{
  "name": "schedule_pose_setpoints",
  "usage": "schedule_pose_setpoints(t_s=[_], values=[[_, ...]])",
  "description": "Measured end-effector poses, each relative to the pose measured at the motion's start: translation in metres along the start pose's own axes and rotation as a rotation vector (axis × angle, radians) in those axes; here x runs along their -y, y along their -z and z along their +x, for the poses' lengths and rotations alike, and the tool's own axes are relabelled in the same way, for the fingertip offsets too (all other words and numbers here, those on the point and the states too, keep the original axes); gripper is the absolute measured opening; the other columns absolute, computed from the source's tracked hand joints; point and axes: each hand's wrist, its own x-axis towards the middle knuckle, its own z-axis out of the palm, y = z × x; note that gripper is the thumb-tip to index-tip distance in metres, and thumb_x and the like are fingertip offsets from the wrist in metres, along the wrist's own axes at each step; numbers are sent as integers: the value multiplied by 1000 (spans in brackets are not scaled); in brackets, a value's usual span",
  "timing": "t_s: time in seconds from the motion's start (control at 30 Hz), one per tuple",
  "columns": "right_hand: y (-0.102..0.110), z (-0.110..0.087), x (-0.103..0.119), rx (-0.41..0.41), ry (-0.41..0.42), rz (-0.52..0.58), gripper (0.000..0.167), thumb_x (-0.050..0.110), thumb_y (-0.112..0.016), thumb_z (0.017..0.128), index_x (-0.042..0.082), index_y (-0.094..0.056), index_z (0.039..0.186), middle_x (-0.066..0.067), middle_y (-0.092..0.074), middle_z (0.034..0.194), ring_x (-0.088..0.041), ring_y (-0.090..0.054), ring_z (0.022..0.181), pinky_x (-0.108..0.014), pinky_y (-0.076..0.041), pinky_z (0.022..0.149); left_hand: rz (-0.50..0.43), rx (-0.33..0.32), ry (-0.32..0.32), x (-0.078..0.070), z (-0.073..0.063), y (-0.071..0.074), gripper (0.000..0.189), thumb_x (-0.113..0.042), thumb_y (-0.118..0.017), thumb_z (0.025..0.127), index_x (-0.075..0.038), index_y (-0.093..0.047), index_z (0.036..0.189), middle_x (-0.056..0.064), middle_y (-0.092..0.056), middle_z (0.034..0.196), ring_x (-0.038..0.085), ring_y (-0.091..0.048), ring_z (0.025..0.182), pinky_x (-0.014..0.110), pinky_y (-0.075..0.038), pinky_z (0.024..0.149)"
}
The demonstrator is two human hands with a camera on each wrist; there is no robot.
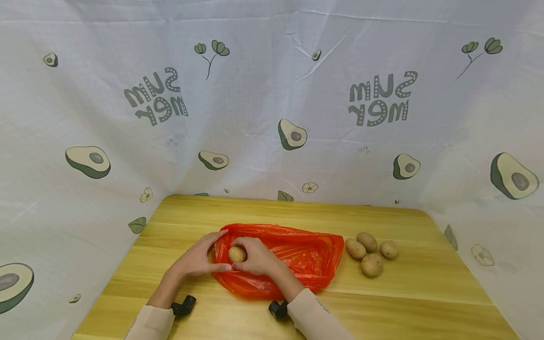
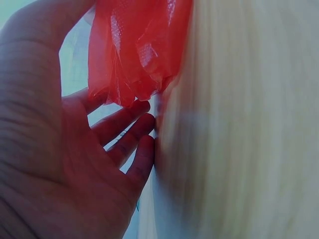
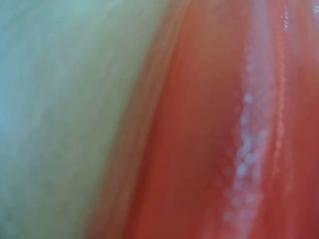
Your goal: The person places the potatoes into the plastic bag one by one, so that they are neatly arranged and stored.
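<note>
In the lower middle of the head view, we see a right hand [image 1: 260,257] with its grip narrowed on a potato [image 1: 237,254], pinched between thumb and fingers at the left end of a red plastic bag [image 1: 250,288]. The left hand [image 1: 193,259] has its grip wide, thumb and fingers spread about the bag's left edge; we cannot tell how firmly it presses the plastic. The bag lies with its mouth facing up on a wood-grain table [image 1: 403,311]. Just beside its right end, right of centre, we find four loose potatoes [image 1: 371,265] clustered together. Behind, an avocado-printed cloth [image 1: 255,104] fills the upper frame. Our right wrist view is blurred.
</note>
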Motion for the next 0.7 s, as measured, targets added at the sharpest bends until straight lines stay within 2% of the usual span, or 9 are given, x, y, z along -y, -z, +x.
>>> schedule_pose_setpoints(t_s=[0.4,0.7], values=[[3,-1,0,5,-9,-22,51,23,-85,84,10,-67,130,-1,-70,122,-10,-63,101,-23,-56,90,3,1,3,1,1,-2,106,-68,-79,76,-22,-37,161,10,-46,158,38,-43,145,67,-40,113],[8,-7,0,-21,-16,-1,51,28,-84,86,12,-66,131,0,-69,125,-11,-63,106,-24,-56,92,12,3,9,2,1,-2,106,-69,-78,75,-22,-37,161,9,-45,159,38,-42,146,68,-40,112]])
